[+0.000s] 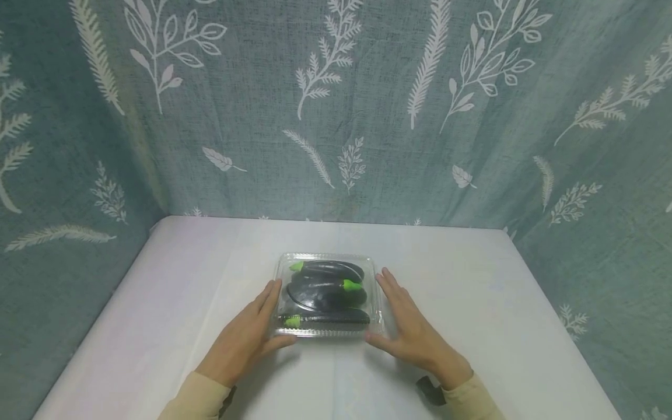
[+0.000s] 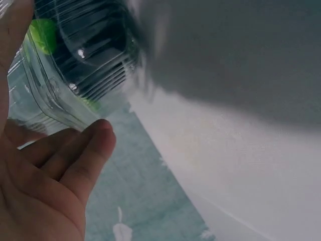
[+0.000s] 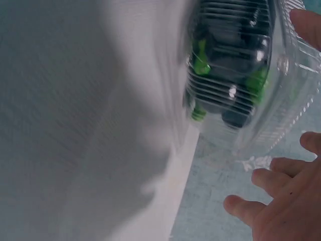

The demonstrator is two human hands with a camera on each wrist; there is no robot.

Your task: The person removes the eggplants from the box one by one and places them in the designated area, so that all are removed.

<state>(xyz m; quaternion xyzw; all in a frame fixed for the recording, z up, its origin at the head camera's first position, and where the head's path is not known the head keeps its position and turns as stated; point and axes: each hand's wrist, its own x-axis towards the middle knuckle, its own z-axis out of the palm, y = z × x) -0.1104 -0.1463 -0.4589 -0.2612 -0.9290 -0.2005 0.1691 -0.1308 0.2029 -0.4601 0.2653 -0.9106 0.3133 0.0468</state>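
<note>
A clear plastic clamshell box (image 1: 336, 333) sits on the white table, closed over several dark eggplants (image 1: 317, 296) with bright green caps. At its left side lies my left hand (image 1: 245, 333), fingers extended along the wall and thumb reaching to the front left corner. In the left wrist view, the fingertips (image 2: 103, 131) are right at the box's rim. My right hand (image 1: 412, 329) is at the right side, fingers spread and straight, thumb near the front right corner. The right wrist view shows most of those fingers (image 3: 273, 182) standing off the ribbed box wall.
The white-covered table (image 1: 451, 274) extends around the box on all sides. Grey-green curtains (image 1: 252, 134) with white leaf prints stand behind it and along the left and right. A dark band (image 1: 431, 391) shows at the right wrist, beside the beige sleeve.
</note>
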